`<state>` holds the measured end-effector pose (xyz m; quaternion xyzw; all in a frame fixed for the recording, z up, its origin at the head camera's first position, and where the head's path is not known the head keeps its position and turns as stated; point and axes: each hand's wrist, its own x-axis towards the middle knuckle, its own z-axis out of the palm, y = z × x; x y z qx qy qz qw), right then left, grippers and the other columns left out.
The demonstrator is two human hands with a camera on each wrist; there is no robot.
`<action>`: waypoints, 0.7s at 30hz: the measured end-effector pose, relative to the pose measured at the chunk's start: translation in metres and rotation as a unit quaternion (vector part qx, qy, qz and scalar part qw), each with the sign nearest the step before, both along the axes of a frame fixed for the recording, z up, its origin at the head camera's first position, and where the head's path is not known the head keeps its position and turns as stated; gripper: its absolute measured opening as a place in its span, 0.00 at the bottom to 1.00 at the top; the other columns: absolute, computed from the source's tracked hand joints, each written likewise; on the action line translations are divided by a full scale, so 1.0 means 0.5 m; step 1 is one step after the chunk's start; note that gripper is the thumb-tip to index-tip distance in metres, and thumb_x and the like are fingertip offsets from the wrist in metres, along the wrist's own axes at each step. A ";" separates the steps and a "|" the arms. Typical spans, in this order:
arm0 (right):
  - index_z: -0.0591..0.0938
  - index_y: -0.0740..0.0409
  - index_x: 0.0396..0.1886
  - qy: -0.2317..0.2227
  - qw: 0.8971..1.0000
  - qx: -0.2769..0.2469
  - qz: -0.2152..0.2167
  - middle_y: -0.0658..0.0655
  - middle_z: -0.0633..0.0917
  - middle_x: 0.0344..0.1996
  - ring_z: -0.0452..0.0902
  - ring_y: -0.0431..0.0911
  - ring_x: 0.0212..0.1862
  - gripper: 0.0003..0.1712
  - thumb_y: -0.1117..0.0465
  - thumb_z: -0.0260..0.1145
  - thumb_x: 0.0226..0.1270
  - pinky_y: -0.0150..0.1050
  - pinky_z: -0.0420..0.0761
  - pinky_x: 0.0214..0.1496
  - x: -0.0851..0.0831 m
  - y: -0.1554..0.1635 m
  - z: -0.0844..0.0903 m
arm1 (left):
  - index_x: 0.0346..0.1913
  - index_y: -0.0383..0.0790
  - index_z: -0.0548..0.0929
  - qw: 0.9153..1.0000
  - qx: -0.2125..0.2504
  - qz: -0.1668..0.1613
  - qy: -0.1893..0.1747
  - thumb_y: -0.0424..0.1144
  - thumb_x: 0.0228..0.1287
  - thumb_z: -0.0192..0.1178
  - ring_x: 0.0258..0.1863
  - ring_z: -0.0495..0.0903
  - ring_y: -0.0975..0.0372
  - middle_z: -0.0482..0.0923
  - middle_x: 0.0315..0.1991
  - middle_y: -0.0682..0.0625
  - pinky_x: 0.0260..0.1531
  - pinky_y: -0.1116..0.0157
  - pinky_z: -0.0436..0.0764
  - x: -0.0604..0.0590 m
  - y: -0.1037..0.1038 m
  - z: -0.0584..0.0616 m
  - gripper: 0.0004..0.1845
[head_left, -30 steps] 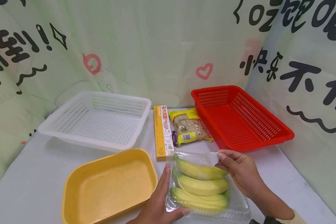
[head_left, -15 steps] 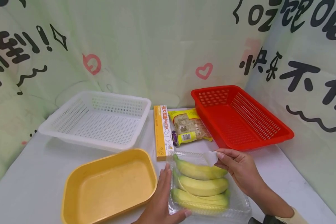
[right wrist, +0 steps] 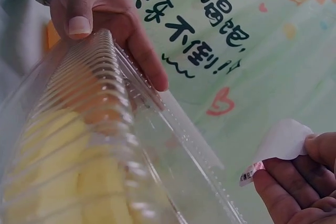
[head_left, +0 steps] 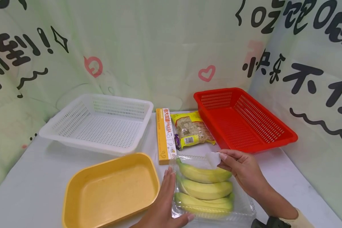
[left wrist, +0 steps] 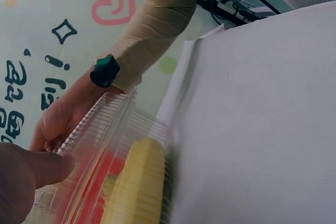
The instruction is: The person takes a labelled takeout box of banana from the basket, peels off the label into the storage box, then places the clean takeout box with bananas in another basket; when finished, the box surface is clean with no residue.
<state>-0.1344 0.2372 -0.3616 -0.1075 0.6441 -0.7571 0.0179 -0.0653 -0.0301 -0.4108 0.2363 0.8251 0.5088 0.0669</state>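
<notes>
left hand (head_left: 163, 202) lies flat, steadying the banana box (head_left: 213, 209); right hand (head_left: 242, 171) pinches its label (head_left: 213, 159), peeling.

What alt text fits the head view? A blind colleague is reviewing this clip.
Two hands work on a clear clamshell box of bananas: the left hand steadies its side while the right hand pinches a white label. Around it sit a yellow tub, white basket, red basket, pasta box and snack bag.

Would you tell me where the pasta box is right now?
In the head view, the pasta box lies mid-table between the white basket and the yellow snack bag, just behind the banana container.
</notes>
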 end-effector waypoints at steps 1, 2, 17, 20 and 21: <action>0.89 0.53 0.40 0.003 1.000 0.003 -0.002 0.51 0.87 0.35 0.85 0.43 0.35 0.14 0.72 0.59 0.71 0.37 0.83 0.44 -0.001 -0.001 0.003 | 0.76 0.30 0.40 1.000 0.002 0.000 -0.003 0.56 0.57 0.68 0.75 0.30 0.51 0.28 0.77 0.40 0.67 0.44 0.42 0.000 -0.002 0.001 0.60; 0.89 0.53 0.40 0.005 1.000 0.007 -0.005 0.51 0.87 0.35 0.85 0.43 0.35 0.14 0.72 0.59 0.70 0.37 0.83 0.44 -0.002 -0.003 0.005 | 0.76 0.31 0.39 1.000 0.006 0.001 -0.007 0.57 0.57 0.68 0.75 0.30 0.51 0.28 0.77 0.41 0.67 0.44 0.43 0.001 -0.005 0.002 0.60; 0.81 0.77 0.46 0.008 0.987 0.161 0.002 0.52 0.86 0.35 0.85 0.46 0.36 0.16 0.64 0.65 0.69 0.38 0.83 0.46 -0.020 -0.072 0.046 | 0.78 0.41 0.42 0.999 0.012 0.052 0.002 0.54 0.55 0.71 0.74 0.45 0.58 0.38 0.78 0.52 0.69 0.51 0.51 -0.001 -0.078 0.046 0.59; 0.80 0.77 0.46 0.005 0.987 0.160 0.027 0.52 0.86 0.34 0.84 0.46 0.37 0.17 0.64 0.64 0.69 0.40 0.83 0.46 -0.023 -0.091 0.049 | 0.78 0.43 0.45 0.997 0.002 0.081 0.006 0.56 0.53 0.72 0.73 0.48 0.57 0.43 0.77 0.52 0.68 0.52 0.52 0.005 -0.101 0.049 0.58; 0.80 0.77 0.46 0.001 0.987 0.156 0.036 0.53 0.86 0.35 0.84 0.47 0.37 0.16 0.65 0.64 0.69 0.41 0.83 0.47 -0.024 -0.097 0.049 | 0.78 0.42 0.47 0.996 -0.002 0.091 0.017 0.55 0.53 0.72 0.73 0.50 0.56 0.44 0.77 0.51 0.68 0.53 0.53 0.007 -0.109 0.048 0.58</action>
